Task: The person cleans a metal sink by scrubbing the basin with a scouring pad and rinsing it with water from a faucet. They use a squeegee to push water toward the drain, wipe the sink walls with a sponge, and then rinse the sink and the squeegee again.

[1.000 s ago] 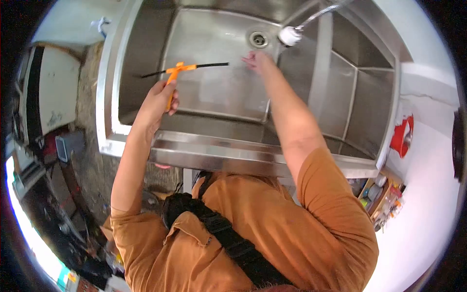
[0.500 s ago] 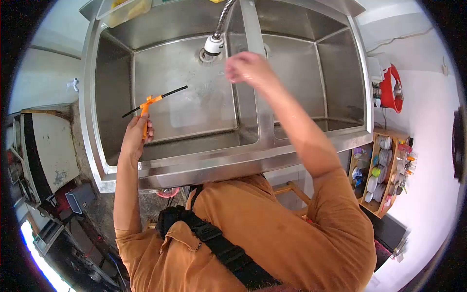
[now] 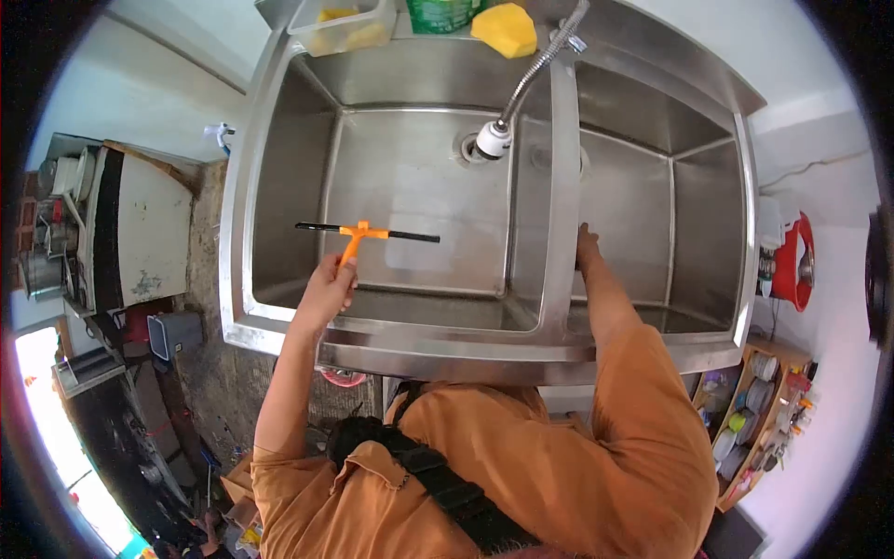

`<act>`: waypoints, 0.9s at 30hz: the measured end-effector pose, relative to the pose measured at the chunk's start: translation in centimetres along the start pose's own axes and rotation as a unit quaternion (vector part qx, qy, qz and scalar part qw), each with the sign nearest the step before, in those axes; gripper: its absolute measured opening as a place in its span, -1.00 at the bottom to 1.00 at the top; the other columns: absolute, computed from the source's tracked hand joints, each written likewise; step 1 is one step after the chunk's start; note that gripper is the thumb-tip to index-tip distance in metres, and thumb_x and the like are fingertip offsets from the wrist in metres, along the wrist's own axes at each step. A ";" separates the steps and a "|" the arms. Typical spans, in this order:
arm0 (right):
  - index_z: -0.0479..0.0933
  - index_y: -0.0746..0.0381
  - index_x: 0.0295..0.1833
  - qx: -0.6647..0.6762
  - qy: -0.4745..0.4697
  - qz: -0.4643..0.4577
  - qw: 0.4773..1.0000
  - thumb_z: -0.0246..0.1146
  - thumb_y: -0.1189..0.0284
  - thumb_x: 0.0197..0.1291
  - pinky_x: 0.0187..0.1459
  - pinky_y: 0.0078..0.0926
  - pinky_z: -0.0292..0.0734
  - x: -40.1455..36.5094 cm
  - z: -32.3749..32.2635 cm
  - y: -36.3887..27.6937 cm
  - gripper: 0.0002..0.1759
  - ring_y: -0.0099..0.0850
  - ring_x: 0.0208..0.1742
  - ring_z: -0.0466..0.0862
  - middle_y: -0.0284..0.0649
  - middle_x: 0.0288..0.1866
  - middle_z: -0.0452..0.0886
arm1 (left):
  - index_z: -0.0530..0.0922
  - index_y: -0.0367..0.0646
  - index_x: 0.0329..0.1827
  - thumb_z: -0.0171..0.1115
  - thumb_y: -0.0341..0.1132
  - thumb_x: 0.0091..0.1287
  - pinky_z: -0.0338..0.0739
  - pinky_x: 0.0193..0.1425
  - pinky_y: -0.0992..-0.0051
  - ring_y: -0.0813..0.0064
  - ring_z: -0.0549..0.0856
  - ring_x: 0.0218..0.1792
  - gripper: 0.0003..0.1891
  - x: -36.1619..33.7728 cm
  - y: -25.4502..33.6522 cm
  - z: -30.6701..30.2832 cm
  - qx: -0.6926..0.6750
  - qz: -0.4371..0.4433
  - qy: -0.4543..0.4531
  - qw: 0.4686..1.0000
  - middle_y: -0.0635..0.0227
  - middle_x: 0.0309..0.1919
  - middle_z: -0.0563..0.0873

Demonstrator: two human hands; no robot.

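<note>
My left hand point(image 3: 326, 289) is closed round the handle of an orange squeegee point(image 3: 363, 231). Its black blade lies roughly level across the view, above the left basin of the steel sink point(image 3: 419, 349). My right hand point(image 3: 588, 248) reaches down into the right basin, close against the divider point(image 3: 563, 186). Only part of that hand shows; most of its fingers are hidden. The white faucet head point(image 3: 494, 140) hangs on a flexible metal hose over the left basin's drain.
Along the sink's back ledge sit a clear plastic container point(image 3: 343, 26) with yellow things inside, a green tub point(image 3: 441, 13) and a yellow sponge point(image 3: 505, 30). A red basin point(image 3: 794, 263) hangs at the right wall, above a wooden dish rack point(image 3: 759, 419).
My right hand has gone from above the divider near the faucet down into the right basin. The squeegee has turned nearly level in my left hand. The camera view has shifted.
</note>
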State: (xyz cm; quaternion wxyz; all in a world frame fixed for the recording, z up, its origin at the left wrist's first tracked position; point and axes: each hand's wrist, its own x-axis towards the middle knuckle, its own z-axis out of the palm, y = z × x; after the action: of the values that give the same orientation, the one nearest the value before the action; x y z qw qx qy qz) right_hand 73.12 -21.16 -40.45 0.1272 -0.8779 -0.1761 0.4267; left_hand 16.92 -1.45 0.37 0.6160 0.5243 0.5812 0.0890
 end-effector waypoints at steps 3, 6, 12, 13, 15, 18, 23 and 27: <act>0.22 0.44 0.46 -0.126 0.038 -0.061 0.989 0.36 0.18 0.21 0.28 -0.08 0.59 -5.0 -3.7 -4.0 -0.15 0.12 0.28 0.63 0.27 0.24 0.61 | 0.48 -0.27 0.09 0.11 -0.10 0.62 0.35 -0.53 0.58 0.70 0.45 -0.60 -0.65 -1.1 -0.4 -0.1 0.023 0.018 0.013 0.999 0.51 -0.49 0.51; 0.49 0.39 0.24 -0.214 0.132 -0.122 0.960 0.36 0.29 0.20 0.15 -0.08 0.63 -9.7 -9.5 -10.2 -0.43 0.08 0.13 0.71 0.21 0.12 0.69 | 0.47 -0.31 0.14 0.13 -0.16 0.60 0.36 -0.52 0.57 0.70 0.47 -0.60 -0.66 -1.3 -1.3 -0.8 0.017 0.030 0.023 0.999 0.51 -0.52 0.51; 0.44 0.27 0.45 0.005 0.153 -0.234 0.960 0.38 0.23 0.20 -0.15 -0.31 0.70 -24.6 -22.2 -23.1 -0.28 -0.23 -0.12 0.77 -0.04 -0.03 0.75 | 0.48 -0.32 0.15 0.17 -0.18 0.59 0.37 -0.52 0.57 0.70 0.48 -0.59 -0.66 -1.6 -2.5 -1.7 0.007 0.083 0.067 0.994 0.51 -0.53 0.51; 0.43 0.29 0.47 0.025 0.104 -0.234 0.966 0.38 0.24 0.21 -0.20 -0.36 0.69 -28.4 -22.7 -25.5 -0.26 -0.33 -0.17 0.75 -0.11 -0.03 0.74 | 0.48 -0.32 0.16 0.17 -0.17 0.59 0.38 -0.51 0.57 0.70 0.49 -0.59 -0.65 -1.5 -2.8 -1.8 0.008 0.092 0.071 0.993 0.50 -0.53 0.51; 0.45 0.28 0.41 0.016 -0.007 -0.265 0.964 0.38 0.31 0.22 -0.28 -0.41 0.62 -34.2 -21.2 -29.0 -0.35 -0.40 -0.22 0.70 -0.19 -0.11 0.70 | 0.48 -0.33 0.16 0.17 -0.17 0.60 0.39 -0.51 0.56 0.69 0.50 -0.59 -0.65 -1.0 -3.6 -2.1 0.007 0.099 0.078 0.992 0.50 -0.54 0.52; 0.43 0.32 0.36 0.015 -0.182 -0.252 0.951 0.41 0.39 0.22 -0.24 -0.42 0.59 -37.1 -14.5 -32.5 -0.38 -0.46 -0.10 0.64 -0.20 -0.04 0.63 | 0.49 -0.32 0.17 0.17 -0.16 0.59 0.41 -0.51 0.55 0.68 0.51 -0.58 -0.64 -0.7 -4.5 -2.0 -0.035 0.121 0.067 0.990 0.49 -0.54 0.53; 0.44 0.37 0.27 0.173 -0.275 -0.171 0.930 0.34 0.47 0.27 -0.12 -0.28 0.69 -27.7 -3.3 -33.5 -0.52 -0.31 -0.03 0.68 -0.13 0.02 0.60 | 0.49 -0.28 0.15 0.15 -0.19 0.60 0.37 -0.50 0.59 0.71 0.47 -0.58 -0.69 -1.3 -3.4 -1.8 -0.015 0.130 0.080 0.988 0.53 -0.53 0.49; 0.47 0.23 0.15 0.414 -0.222 -0.029 0.882 0.23 0.53 0.36 0.03 -0.03 0.75 -22.3 -0.4 -35.5 -0.72 -0.21 0.03 0.68 -0.11 0.02 0.60 | 0.51 -0.28 0.16 0.18 -0.17 0.58 0.43 -0.48 0.56 0.68 0.52 -0.58 -0.66 -1.3 -3.8 -1.9 -0.045 0.146 0.085 0.985 0.50 -0.53 0.52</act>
State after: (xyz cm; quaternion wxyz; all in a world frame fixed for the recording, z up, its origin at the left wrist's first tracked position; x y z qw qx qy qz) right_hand 53.49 1.64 -11.27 0.4493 -0.6217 -0.0320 0.6408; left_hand 13.12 -2.99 -1.27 0.5676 0.5656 0.5441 0.2488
